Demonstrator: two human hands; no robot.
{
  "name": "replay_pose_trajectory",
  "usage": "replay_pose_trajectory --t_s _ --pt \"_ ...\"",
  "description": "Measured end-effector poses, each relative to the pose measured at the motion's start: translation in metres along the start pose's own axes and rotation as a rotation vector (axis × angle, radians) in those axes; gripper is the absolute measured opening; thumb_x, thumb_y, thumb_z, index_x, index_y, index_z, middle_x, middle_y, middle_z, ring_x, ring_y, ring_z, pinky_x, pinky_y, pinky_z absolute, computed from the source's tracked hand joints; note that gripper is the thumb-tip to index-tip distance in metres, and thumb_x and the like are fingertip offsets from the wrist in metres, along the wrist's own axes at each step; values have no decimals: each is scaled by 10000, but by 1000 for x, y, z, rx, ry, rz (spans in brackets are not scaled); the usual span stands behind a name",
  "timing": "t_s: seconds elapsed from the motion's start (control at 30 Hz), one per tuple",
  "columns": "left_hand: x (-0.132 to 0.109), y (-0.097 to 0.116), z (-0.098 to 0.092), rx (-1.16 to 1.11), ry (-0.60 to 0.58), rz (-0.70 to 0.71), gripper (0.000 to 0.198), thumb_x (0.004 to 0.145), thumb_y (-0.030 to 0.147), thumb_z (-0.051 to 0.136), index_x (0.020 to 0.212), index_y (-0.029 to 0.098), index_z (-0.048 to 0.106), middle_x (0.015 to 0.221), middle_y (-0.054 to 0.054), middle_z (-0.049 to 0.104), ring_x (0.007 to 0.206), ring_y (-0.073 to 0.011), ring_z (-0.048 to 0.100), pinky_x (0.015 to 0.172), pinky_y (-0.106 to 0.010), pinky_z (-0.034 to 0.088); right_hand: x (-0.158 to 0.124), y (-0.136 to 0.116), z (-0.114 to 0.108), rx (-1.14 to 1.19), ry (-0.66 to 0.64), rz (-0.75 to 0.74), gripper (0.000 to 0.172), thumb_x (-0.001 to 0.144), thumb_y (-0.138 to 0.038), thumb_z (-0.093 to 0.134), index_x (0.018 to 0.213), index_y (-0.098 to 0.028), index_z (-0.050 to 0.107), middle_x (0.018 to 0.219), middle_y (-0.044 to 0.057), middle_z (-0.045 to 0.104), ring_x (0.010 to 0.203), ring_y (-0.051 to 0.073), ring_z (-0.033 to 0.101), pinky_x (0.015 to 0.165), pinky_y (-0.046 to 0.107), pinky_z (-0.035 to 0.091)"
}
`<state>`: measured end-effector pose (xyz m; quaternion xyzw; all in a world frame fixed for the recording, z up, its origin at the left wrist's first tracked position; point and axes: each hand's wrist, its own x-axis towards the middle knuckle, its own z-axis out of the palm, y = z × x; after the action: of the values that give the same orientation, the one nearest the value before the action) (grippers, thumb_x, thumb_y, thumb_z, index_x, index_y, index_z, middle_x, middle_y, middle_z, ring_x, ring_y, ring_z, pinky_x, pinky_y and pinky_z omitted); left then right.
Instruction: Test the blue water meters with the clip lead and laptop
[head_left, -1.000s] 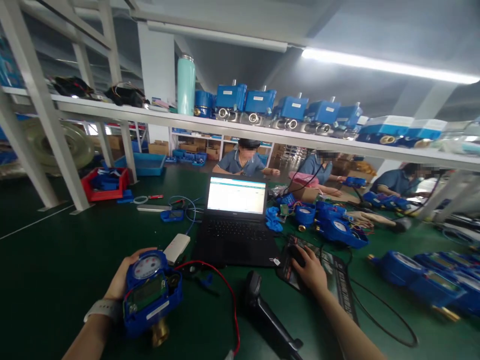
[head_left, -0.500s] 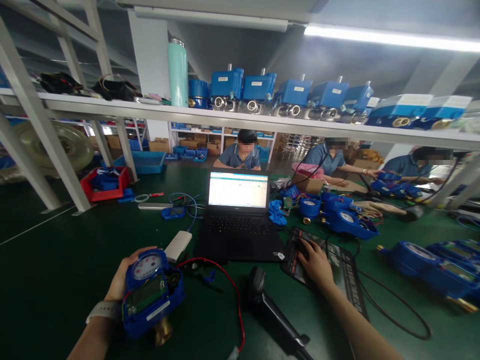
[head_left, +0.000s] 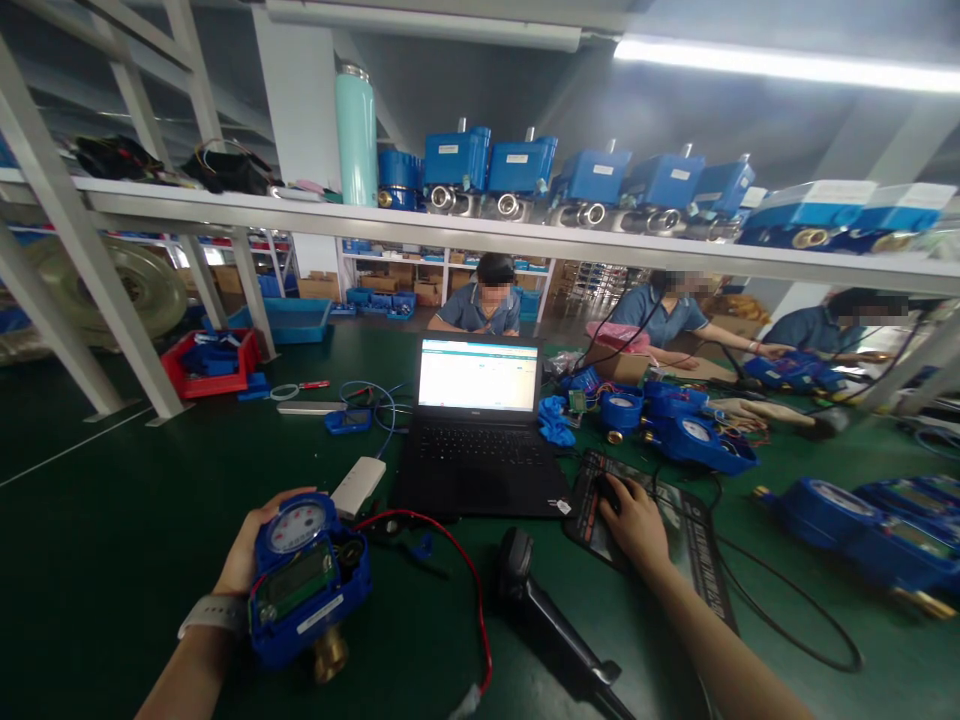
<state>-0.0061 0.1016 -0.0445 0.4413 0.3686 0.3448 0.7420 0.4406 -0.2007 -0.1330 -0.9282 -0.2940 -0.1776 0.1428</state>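
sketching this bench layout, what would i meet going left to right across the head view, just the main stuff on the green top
Red bin, blue meter held in the left hand, laptop, right hand on a black mouse, group of blue meters by the right edge.

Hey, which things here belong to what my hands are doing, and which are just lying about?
Likely in use:
blue meter, held by the left hand
mouse, under the right hand, on its mouse pad
laptop, screen lit
possibly the black scanner, untouched

Apparently just lying about:
turquoise bottle on the shelf
red bin with blue parts
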Motion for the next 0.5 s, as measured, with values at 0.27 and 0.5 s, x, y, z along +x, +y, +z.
replay_pose_trajectory --t_s 0.27,0.5 --pt "0 0 0 -37 5 -22 392 652 416 672 984 209 681 988 -77 749 913 -321 691 644 -357 592 -1 -2 -1 -6 -3 13 460 925 -355 417 1329 -180 550 1330 162 484 1150 314 521 900 428 479" --pt "1 -1 -2 -15 6 -34 500 645 458 664 1091 233 658 1046 -78 737 969 -342 674 710 -405 596 -1 -3 -4 -34 -26 16 464 931 -360 415 1342 -185 543 1326 163 488 1098 314 550 889 427 482"
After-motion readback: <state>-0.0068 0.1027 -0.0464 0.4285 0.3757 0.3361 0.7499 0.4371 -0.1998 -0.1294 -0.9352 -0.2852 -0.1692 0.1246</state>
